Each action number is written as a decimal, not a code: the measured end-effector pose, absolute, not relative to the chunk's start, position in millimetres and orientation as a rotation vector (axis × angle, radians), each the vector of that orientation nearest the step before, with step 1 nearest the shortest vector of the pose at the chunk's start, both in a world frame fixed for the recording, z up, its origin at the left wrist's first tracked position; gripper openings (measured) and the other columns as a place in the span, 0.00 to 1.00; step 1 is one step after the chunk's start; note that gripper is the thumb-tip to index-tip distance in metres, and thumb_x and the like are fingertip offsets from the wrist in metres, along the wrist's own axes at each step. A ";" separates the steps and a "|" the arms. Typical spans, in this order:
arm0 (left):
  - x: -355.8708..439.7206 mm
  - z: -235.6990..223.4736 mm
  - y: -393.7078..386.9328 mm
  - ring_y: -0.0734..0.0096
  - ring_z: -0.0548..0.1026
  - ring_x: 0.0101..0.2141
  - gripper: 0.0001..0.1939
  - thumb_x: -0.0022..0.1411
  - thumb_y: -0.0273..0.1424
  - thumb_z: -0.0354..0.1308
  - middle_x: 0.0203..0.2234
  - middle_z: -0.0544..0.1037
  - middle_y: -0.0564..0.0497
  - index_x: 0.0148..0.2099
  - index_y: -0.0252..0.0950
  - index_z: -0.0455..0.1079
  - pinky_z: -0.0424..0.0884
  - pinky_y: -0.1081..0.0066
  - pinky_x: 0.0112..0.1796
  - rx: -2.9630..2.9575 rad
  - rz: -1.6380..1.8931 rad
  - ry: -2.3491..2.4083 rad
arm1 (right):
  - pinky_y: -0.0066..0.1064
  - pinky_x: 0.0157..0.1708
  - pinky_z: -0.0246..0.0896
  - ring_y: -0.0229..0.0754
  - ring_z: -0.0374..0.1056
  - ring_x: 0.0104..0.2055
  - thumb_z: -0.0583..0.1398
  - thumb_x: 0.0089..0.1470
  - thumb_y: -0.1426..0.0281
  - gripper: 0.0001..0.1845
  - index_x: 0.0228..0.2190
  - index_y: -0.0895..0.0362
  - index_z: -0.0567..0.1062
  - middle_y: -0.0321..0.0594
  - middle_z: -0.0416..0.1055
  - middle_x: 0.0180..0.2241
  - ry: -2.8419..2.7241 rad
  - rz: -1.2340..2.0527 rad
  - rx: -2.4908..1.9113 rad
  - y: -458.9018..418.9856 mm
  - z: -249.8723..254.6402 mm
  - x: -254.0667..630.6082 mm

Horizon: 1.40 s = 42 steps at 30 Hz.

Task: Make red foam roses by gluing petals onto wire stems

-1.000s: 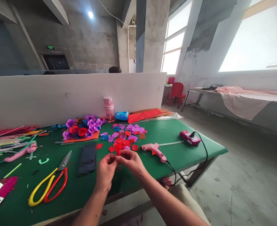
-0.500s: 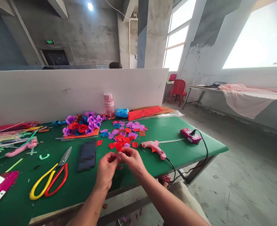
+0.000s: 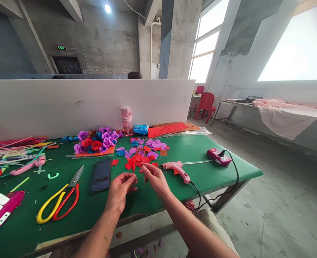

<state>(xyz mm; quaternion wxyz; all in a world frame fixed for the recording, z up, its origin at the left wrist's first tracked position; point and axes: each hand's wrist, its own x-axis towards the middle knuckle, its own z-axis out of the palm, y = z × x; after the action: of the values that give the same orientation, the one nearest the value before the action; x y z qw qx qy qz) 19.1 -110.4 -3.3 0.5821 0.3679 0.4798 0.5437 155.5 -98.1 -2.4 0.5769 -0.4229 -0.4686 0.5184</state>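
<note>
My left hand (image 3: 120,188) pinches the pointed lower end of a red paper petal (image 3: 132,164), rolled into a small cone, above the front of the green table. To its right my right hand (image 3: 153,178) is apart from it, fingers loosely spread, with nothing visible in them. Loose red petals (image 3: 141,159) lie just behind both hands, and purple petals (image 3: 158,144) are scattered farther back. A pink hot glue gun (image 3: 176,170) rests to the right of my right hand, a clear glue stick at its rear. Left of my left hand lies a dark phone (image 3: 99,176).
Scissors (image 3: 63,199) with yellow and red handles lie on the green table (image 3: 196,186). Finished paper roses (image 3: 96,141) are heaped at the back. A pink bottle (image 3: 126,122) stands against the white partition (image 3: 53,107). A power strip (image 3: 219,157) with a cord sits right.
My hands, together at the red petal before, have separated. My right hand has let go, its fingers opening, while the petal stays at my left fingertips. The view has shifted slightly.
</note>
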 end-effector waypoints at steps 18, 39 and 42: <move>10.4 -0.1 -108.8 0.71 0.74 0.28 0.18 0.38 0.34 0.70 0.25 0.76 0.49 0.32 0.32 0.71 0.71 0.76 0.23 0.762 1.290 1.097 | 0.26 0.23 0.56 0.33 0.61 0.20 0.67 0.35 0.58 0.17 0.22 0.60 0.76 0.37 0.72 0.20 -0.995 1.354 -1.004 -101.4 -2.8 160.4; 16.1 8.1 -113.4 0.66 0.73 0.30 0.12 0.46 0.38 0.65 0.24 0.74 0.51 0.30 0.34 0.71 0.71 0.71 0.26 1.090 1.548 1.150 | 0.27 0.22 0.57 0.35 0.63 0.19 0.66 0.38 0.55 0.19 0.19 0.59 0.74 0.37 0.71 0.17 -1.191 1.250 -1.016 -106.0 3.8 160.1; 12.0 4.2 -109.6 0.70 0.71 0.28 0.11 0.47 0.37 0.64 0.24 0.73 0.52 0.29 0.35 0.71 0.70 0.72 0.28 1.143 1.597 1.194 | 0.26 0.18 0.48 0.32 0.54 0.15 0.63 0.43 0.53 0.23 0.13 0.58 0.68 0.32 0.61 0.11 -1.269 1.086 -1.088 -107.0 3.3 162.0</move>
<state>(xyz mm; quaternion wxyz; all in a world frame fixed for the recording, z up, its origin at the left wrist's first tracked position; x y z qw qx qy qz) 12.0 -109.6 4.2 0.4092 0.4539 0.4738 0.6341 162.0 -107.0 3.3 0.5431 -0.4585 -0.5344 0.4575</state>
